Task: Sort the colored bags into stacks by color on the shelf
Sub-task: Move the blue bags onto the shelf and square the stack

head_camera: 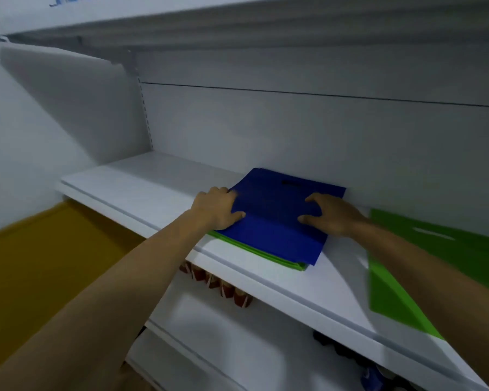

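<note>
Left hand (218,207) pinches the blue bag (277,230) by its edge; right hand (332,215) rests spread on top. Best to lift blue alone, keeping the green bags (266,253) flat on the shelf (141,187).

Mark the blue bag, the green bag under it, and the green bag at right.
blue bag (277,221): head view, middle of its top face.
green bag under it (291,262): head view, exposed front edge.
green bag at right (474,255): head view, face below the handle slot.
</note>
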A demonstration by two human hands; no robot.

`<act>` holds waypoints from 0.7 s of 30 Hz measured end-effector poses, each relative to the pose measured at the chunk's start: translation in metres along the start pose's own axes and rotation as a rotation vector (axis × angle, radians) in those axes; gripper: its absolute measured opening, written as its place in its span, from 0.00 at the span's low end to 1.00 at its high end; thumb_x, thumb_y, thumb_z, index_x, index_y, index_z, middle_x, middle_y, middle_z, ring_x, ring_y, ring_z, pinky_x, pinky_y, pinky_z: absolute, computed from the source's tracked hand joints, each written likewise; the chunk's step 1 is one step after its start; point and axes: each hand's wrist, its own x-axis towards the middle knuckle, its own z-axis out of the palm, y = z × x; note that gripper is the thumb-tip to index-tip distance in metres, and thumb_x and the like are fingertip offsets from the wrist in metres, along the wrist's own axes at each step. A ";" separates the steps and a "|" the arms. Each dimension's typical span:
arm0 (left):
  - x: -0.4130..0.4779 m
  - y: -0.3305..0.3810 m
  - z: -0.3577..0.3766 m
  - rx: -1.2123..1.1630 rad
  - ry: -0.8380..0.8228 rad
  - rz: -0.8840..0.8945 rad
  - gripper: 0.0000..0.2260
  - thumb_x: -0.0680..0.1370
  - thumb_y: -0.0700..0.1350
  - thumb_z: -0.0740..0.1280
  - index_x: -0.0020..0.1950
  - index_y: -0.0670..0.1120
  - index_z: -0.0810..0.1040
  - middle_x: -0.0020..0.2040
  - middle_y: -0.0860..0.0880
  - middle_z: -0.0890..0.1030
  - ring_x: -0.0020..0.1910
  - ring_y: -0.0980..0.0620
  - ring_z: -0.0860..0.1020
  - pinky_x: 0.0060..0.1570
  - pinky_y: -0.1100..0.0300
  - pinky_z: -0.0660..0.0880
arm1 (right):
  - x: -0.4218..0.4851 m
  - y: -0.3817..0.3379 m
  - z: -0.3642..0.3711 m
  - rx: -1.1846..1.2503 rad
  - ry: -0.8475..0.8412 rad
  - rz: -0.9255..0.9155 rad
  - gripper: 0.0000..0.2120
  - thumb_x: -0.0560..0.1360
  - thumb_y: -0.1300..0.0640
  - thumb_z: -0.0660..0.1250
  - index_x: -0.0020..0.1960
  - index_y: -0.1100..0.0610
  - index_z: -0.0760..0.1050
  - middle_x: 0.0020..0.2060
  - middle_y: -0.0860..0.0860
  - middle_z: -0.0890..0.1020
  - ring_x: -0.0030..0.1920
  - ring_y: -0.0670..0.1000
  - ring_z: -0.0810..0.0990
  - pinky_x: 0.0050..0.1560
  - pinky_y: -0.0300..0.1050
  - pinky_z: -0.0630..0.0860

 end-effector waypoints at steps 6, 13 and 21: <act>0.034 -0.012 0.017 -0.181 -0.142 0.141 0.33 0.76 0.69 0.54 0.76 0.51 0.61 0.77 0.48 0.60 0.75 0.47 0.59 0.72 0.49 0.60 | 0.006 -0.010 0.017 -0.002 0.100 0.046 0.33 0.75 0.35 0.60 0.74 0.50 0.61 0.73 0.51 0.66 0.71 0.55 0.65 0.68 0.50 0.65; 0.072 -0.014 0.012 -0.264 -0.130 0.201 0.22 0.80 0.60 0.57 0.70 0.50 0.71 0.65 0.46 0.74 0.63 0.45 0.72 0.59 0.52 0.72 | 0.009 -0.010 0.031 0.006 0.124 0.337 0.42 0.71 0.31 0.63 0.77 0.50 0.56 0.76 0.53 0.58 0.75 0.56 0.57 0.73 0.54 0.59; 0.093 -0.017 0.007 -0.512 -0.208 0.097 0.36 0.73 0.55 0.72 0.75 0.45 0.60 0.71 0.45 0.69 0.66 0.45 0.70 0.60 0.57 0.69 | 0.010 -0.023 0.037 0.267 0.283 0.585 0.49 0.65 0.37 0.75 0.76 0.55 0.57 0.72 0.57 0.65 0.70 0.59 0.67 0.67 0.52 0.69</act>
